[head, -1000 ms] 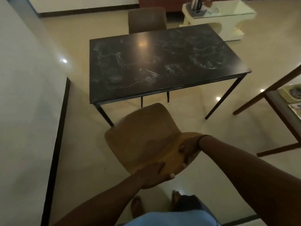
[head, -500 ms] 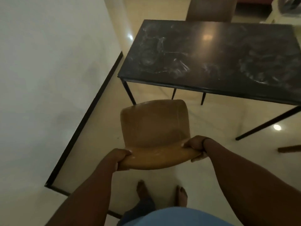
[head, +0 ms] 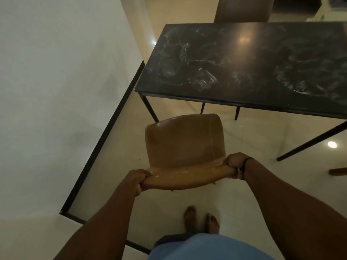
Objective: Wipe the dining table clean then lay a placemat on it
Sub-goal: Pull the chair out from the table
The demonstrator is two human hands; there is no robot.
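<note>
The dining table (head: pixel 253 59) stands at about one o'clock from the person, a dark marbled slab on thin black legs, its long axis running left to right across the room with the near long edge facing them; pale smears and streaks show across the top. Between the person and that edge, at twelve o'clock, stands a tan chair (head: pixel 185 141), its seat pointing toward the table and its backrest nearest the person. The left hand (head: pixel 138 178) is clenched round the left end of the backrest's top edge, and the right hand (head: pixel 235 162) grasps the right end, a dark band at that wrist. A second, brown chair (head: pixel 244 9) sits at the table's far side. A white wall (head: pixel 56 91) with a black skirting line runs along at nine o'clock, and bare feet (head: pixel 201 220) stand on the glossy cream floor.
</note>
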